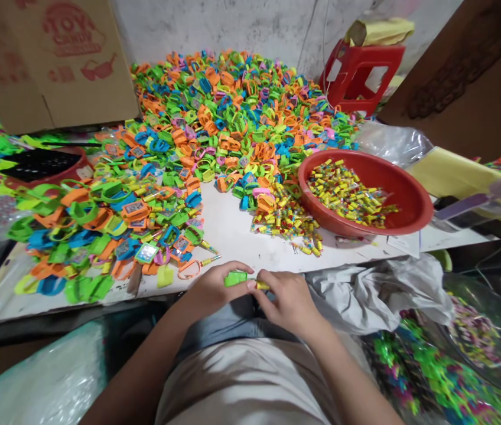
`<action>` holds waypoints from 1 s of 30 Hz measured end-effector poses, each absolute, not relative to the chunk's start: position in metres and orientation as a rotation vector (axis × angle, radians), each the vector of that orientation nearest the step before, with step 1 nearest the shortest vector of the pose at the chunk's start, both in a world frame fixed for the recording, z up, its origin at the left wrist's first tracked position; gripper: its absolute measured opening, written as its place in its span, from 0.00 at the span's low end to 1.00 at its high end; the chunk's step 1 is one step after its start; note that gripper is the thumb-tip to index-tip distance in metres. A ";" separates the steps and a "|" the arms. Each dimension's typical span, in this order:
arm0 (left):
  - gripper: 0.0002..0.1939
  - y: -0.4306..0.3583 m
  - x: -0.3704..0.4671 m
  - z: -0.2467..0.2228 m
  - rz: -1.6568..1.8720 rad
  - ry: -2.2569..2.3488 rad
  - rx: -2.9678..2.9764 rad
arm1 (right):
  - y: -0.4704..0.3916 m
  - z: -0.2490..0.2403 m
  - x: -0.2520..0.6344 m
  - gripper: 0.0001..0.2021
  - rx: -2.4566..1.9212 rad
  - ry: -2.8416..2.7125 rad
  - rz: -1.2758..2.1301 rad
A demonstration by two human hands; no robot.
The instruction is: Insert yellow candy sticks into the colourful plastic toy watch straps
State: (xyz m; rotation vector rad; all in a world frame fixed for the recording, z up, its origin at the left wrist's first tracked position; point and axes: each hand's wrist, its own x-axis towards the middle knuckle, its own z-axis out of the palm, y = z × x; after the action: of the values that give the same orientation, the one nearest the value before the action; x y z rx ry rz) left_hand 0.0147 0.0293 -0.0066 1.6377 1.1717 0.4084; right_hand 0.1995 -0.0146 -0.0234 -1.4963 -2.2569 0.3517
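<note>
A: In the head view, what is held by the left hand (215, 289)?

B: A green toy (235, 278) is pinched there between thumb and fingers, at the near edge of the table (221, 224).

A: And by the right hand (288, 298)?

B: A yellow tube (262, 285) is pinched between its thumb and fingers, close beside the green toy. Both are partly covered by the fingers, so whether they touch cannot quite be told.

A: What is heaped beyond the hands?

B: The back of the table is covered by a large pile (233, 97) of orange, green, blue and pink toys. More are gathered in a left pile (113, 224), with some yellow tubes mixed in.

A: Where are other tubes seen?

B: Many are held in a red basin (412, 215) on the right, and a loose heap (288, 215) is scattered just beside it. Behind the basin, a red stool (357, 79) is placed near the wall (250, 26); at the back left, the pile is bordered by a carton (86, 88).
</note>
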 end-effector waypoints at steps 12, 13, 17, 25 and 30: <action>0.18 0.094 -0.053 -0.004 0.441 2.227 2.377 | 0.017 -0.073 0.267 0.16 -2.091 -1.953 -0.144; 0.17 0.094 -0.054 -0.007 0.401 2.239 2.400 | 0.018 -0.077 0.270 0.15 -2.130 -1.942 -0.162; 0.15 0.093 -0.048 -0.012 0.326 2.275 2.457 | 0.024 -0.089 0.273 0.11 -2.197 -1.910 -0.177; 0.22 0.180 0.004 0.001 0.257 1.914 2.300 | 0.038 -0.102 0.272 0.08 -1.923 -1.871 -0.120; 0.28 0.272 0.046 -0.004 0.336 1.925 2.120 | 0.035 -0.113 0.252 0.10 -1.597 -1.834 -0.033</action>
State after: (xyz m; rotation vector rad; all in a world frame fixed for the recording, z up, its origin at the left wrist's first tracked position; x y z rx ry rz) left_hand 0.0456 0.2716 -0.0037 2.1204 1.9253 0.3358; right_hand 0.2524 0.0352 -0.1126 -1.5975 -1.8343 -0.0329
